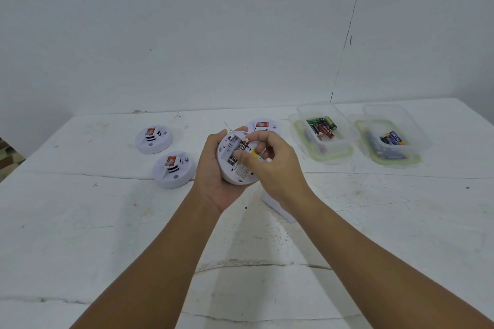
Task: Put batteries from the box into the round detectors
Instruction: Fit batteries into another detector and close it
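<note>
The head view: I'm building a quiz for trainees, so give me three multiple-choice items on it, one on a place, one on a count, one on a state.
1. Where do the two clear boxes stand?
A. far right of the table
B. far left of the table
C. on the floor

2. How many detectors lie on the table, not held?
A. one
B. three
C. five

3. What is the held detector's state?
A. lying on the table
B. sealed in wrapping
C. back open, battery going in

Answers:
1 A: the nearer box and the farther box sit at the right.
2 B: detectors at and.
3 C: the left hand cradles the held detector while the right hand fits a battery.
</note>
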`<state>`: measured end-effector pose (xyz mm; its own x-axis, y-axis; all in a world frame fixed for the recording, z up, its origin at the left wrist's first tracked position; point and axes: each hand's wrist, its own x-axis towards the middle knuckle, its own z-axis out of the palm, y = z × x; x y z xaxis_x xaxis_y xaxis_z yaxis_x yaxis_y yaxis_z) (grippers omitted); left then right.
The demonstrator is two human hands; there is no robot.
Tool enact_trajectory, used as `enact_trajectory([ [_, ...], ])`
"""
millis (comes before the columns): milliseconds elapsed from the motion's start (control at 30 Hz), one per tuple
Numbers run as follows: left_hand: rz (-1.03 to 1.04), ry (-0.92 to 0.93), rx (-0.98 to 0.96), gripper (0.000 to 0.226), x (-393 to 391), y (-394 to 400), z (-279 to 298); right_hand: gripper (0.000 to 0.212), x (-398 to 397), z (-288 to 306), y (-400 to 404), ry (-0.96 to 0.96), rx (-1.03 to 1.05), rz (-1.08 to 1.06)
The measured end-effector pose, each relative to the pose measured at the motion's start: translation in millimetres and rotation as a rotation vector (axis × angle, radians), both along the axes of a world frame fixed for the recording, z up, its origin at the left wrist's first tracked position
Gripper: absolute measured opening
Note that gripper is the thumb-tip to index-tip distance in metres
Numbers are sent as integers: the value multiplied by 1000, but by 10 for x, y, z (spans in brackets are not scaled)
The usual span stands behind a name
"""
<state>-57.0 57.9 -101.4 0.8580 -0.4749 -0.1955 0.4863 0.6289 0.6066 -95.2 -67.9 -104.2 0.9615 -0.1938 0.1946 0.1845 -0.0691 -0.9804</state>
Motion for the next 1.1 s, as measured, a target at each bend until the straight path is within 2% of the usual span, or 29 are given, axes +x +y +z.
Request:
enact_trajectory([
  [633, -9, 29, -17, 34, 3, 54, -46, 34, -3, 70, 59, 13, -106, -59],
  [933, -34, 45, -34, 38, -1, 85, -67, 35, -28, 89, 130, -120, -275, -120],
  [1100, -52, 87, -39, 45, -29, 54, -58, 33, -54, 114, 125, -120, -196, -79],
])
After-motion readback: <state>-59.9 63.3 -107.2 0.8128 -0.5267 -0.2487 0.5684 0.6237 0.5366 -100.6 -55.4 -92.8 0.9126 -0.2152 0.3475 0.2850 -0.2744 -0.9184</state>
